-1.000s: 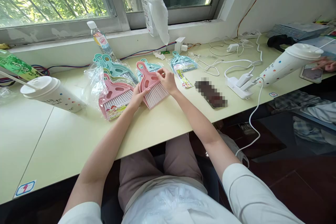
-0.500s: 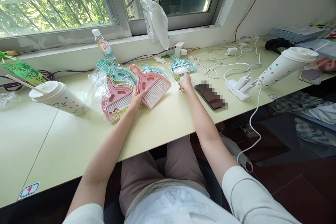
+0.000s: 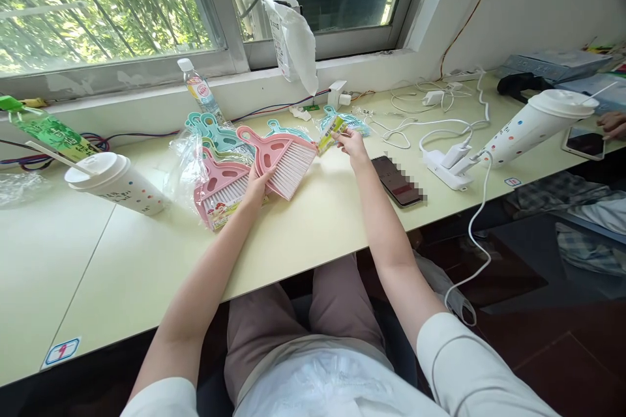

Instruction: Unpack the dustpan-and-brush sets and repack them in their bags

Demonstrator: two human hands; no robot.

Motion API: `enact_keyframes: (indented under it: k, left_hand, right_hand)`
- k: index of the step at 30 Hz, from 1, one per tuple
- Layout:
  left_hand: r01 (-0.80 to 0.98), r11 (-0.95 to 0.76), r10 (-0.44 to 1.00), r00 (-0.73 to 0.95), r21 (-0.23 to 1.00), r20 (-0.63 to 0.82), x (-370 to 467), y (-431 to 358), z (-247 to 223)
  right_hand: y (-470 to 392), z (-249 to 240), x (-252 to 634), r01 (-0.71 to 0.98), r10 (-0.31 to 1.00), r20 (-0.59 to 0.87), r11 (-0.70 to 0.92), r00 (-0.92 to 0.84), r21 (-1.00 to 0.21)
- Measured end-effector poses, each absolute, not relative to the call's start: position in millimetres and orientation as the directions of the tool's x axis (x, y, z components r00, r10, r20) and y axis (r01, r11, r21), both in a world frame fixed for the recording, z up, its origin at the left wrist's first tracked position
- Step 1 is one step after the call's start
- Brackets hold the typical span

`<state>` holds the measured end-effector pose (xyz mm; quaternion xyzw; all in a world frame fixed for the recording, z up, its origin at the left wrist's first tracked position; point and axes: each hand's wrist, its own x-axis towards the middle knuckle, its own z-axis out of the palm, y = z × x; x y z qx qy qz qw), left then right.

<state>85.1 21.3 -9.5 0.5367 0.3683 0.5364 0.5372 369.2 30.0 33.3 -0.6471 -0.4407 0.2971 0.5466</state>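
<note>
Nearby, a phone (image 3: 397,184) lies between right hand (image 3: 350,143) and power strip (image 3: 447,171).

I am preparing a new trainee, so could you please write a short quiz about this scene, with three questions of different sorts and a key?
1. Choose one: what does the right hand hold?
A) a cup
B) a card
C) a cable
2. True or false: the phone lies on the table.
3. The left hand holds a brush. What colour is its handle?

Key:
1. B
2. True
3. Pink
</note>
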Motion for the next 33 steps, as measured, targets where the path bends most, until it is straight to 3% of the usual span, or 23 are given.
enact_keyframes:
  k: [4, 9, 15, 18, 25, 33]
  left_hand:
    - [-0.201, -0.13, 0.98, 0.125, 0.971, 0.157, 86, 22, -10]
    - [-0.211, -0.104, 0.985, 0.116, 0.972, 0.131, 86, 23, -9]
    - [-0.235, -0.103, 0.979, 0.15, 0.967, 0.141, 87, 20, -5]
    - [-0.224, -0.135, 0.975, 0.144, 0.965, 0.17, 87, 21, -6]
    - [-0.256, -0.152, 0.976, 0.115, 0.955, 0.186, 86, 22, -6]
    - [-0.213, -0.171, 0.968, 0.143, 0.962, 0.204, 86, 21, -6]
  right_hand:
    - [20, 48, 344, 0.047, 0.942, 0.177, 0.171, 0.285, -0.984]
    - [22, 39, 306, 0.109, 0.987, 0.153, 0.148, 0.041, -0.983]
    - [26, 21, 287, 0.5, 0.963, 0.198, 0.082, 0.183, -0.862]
    - [23, 21, 283, 0.601, 0.954, 0.203, 0.032, 0.219, -0.798]
    - [17, 28, 280, 0.684, 0.959, 0.192, -0.004, 0.209, -0.729]
    - [20, 25, 283, 0.641, 0.964, 0.166, -0.006, 0.208, -0.767]
